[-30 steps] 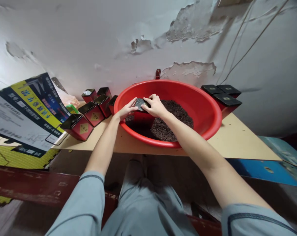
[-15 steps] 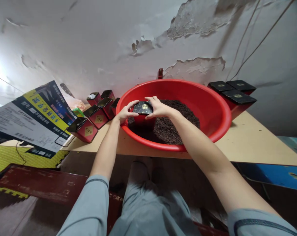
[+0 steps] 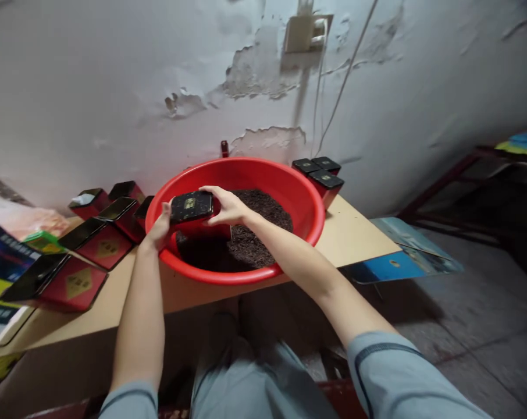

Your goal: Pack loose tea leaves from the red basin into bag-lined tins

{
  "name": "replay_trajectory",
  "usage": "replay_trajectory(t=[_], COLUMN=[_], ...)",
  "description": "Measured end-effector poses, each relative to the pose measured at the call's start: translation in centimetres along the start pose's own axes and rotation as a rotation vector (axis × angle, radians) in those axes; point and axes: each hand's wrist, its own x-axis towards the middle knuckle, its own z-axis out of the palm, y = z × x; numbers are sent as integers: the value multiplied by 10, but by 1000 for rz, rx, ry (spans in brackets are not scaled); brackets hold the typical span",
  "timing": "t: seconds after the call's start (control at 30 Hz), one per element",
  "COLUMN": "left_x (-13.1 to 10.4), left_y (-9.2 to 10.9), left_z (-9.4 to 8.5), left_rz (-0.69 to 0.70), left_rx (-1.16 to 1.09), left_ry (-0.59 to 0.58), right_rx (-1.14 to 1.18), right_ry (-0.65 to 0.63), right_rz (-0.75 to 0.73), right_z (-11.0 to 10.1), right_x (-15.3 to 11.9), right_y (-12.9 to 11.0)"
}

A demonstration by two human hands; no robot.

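Observation:
Between my hands is a red tin with a black lid [image 3: 191,205] bearing a small gold label. It is over the left part of a large red basin [image 3: 307,201]. My left hand [image 3: 160,227] wraps the tin's left side, near the basin's rim. On the opposite side, my right hand [image 3: 223,206] grips the tin with thumb and fingers spread along its edge. Dark, loose tea-like leaves [image 3: 263,244] cover the basin floor. The tin's lower part is in shadow, so I cannot tell whether it touches the leaves.
Several red tins with dark, seemingly open tops, such as one tin [image 3: 78,284], stand left of the basin. Three black-lidded tins [image 3: 327,179] are at the right. A green packet [image 3: 45,241] and printed sheet [image 3: 2,273] lie left. The wooden table [image 3: 355,233] ends at right.
My view has turned to the right, so the basin and tins appear farther left. Both hands still hold the lidded tin over the basin, and its lid looks more tilted.

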Motion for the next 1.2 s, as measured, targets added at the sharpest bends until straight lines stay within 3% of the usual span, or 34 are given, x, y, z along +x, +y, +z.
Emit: replay_trajectory(t=[0.1,0.2,0.3,0.37,0.47,0.57,0.63,0.7,0.8,0.9,1.0,1.2], left_x=[0,5,18,33,59,85,100,115,137,150,152,150], left_y=[1,0,15,41,86,114,118,115,99,77,58,49], left_z=[0,-2,9,37,118,231,307,371,436,463,468,470], left_rz=[-79,-116,19,207,524,742,759,706,549,446,418,427], left_rx=[28,172,399,574,816,952,1030,1096,1139,1197,1220,1163], left_ry=[51,134,30,-79,-325,-600,-757,-829,-820,-758,-665,-616], right_rx=[-10,-71,-239,-380,-653,-889,-960,-962,-882,-792,-726,-547], right_ry=[184,385,557,682,826,926,1035,1176,1322,1272,1131,975], right_rz=[-73,-62,-29,-16,52,156,237,340,548,759,911,898], right_z=[-30,-79,-138,-177,-231,-276,-300,-317,-325,-319,-312,-304], right_x=[-4,-19,-46,-70,-109,-145,-166,-183,-200,-213,-226,-247], right_y=[-20,-35,-42,-39,-20,18,47,74,104,127,154,216])
